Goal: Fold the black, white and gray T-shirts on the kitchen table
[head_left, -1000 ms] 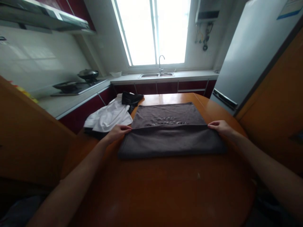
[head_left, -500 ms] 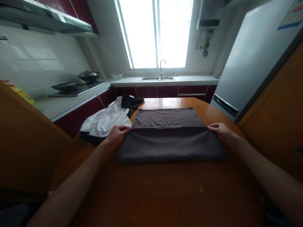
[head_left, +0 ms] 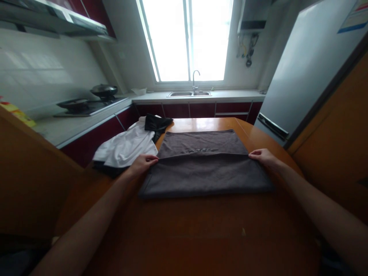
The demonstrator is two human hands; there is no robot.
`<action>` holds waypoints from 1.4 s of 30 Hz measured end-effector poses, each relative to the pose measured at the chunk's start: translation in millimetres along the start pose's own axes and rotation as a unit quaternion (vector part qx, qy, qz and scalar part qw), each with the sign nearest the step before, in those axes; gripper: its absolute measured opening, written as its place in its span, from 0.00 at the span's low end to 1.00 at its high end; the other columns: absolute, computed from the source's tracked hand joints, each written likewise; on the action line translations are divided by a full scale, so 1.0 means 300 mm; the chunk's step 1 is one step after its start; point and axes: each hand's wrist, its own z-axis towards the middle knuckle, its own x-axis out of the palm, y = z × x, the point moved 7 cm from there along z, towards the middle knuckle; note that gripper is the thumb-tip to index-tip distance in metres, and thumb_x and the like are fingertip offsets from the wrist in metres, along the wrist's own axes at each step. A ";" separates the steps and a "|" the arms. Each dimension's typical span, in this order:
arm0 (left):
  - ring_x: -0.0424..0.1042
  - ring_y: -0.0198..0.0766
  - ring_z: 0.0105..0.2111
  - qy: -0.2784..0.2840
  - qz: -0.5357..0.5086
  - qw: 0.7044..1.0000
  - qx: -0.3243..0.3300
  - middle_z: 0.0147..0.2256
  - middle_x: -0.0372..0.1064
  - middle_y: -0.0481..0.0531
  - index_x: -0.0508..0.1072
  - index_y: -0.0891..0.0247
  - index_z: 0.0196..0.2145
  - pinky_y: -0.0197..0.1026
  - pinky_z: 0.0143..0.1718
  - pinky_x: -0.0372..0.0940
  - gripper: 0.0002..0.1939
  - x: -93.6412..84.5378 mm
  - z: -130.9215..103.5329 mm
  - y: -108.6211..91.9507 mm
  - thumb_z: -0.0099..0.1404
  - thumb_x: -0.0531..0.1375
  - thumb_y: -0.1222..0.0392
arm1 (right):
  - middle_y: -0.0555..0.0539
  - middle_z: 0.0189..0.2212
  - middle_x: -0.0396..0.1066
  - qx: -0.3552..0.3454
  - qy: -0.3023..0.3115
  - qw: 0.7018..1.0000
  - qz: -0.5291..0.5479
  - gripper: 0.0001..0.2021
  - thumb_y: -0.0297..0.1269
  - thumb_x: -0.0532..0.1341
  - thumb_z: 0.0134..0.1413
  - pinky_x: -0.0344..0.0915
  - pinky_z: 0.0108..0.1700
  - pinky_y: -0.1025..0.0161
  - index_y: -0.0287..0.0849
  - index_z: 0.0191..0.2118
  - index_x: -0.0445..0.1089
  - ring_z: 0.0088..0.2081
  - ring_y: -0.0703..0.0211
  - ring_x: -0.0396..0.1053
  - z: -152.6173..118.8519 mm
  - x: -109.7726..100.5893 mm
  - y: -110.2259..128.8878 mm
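A dark grey garment (head_left: 205, 174), perhaps a T-shirt, lies on the wooden table (head_left: 186, 234) with its near part folded over toward the far side. Lettering shows on the flat far part, just beyond the folded edge. My left hand (head_left: 143, 163) pinches the left end of that edge between thumb and fingers. At the right end, my right hand (head_left: 264, 157) pinches the same edge. The edge runs nearly straight between the two hands. Beyond my left hand lies a loose pile with a white garment (head_left: 128, 145) and a black garment (head_left: 156, 124).
Past the table stands a counter with a sink (head_left: 188, 94) and faucet (head_left: 194, 80) under a window. On the left are a stove with a lidded pan (head_left: 104, 91) and a range hood (head_left: 57, 19). A silver refrigerator (head_left: 299, 69) rises at the right.
Both hands keep their pinch on the folded edge, which sits about where it was. The folded part looks slightly flatter and more wrinkled. The whole view has shifted a little.
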 end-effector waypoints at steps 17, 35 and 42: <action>0.78 0.53 0.37 0.052 0.068 0.989 -0.118 0.33 0.80 0.54 0.83 0.58 0.31 0.42 0.37 0.71 0.36 -0.059 -0.444 0.097 0.45 0.63 0.22 | 0.42 0.28 0.79 -0.039 -0.125 0.979 -0.159 0.21 0.57 0.59 0.54 0.67 0.33 0.57 0.44 0.26 0.76 0.32 0.48 0.75 -0.433 -0.118 -0.095; 0.79 0.56 0.41 0.108 0.065 0.988 -0.090 0.37 0.81 0.56 0.83 0.59 0.34 0.43 0.40 0.73 0.29 -0.077 -0.475 0.013 0.46 0.68 0.31 | 0.40 0.30 0.78 -0.037 -0.113 0.969 -0.217 0.09 0.44 0.63 0.51 0.69 0.37 0.55 0.45 0.28 0.75 0.33 0.46 0.75 -0.453 -0.087 -0.093; 0.73 0.52 0.55 -0.007 0.207 0.967 0.152 0.55 0.74 0.59 0.77 0.61 0.54 0.46 0.59 0.65 0.30 0.118 -0.242 -0.327 0.69 0.51 0.39 | 0.35 0.55 0.71 -0.228 -0.160 0.919 -0.279 0.23 0.46 0.50 0.68 0.59 0.62 0.50 0.40 0.58 0.71 0.58 0.40 0.65 -0.403 0.208 0.303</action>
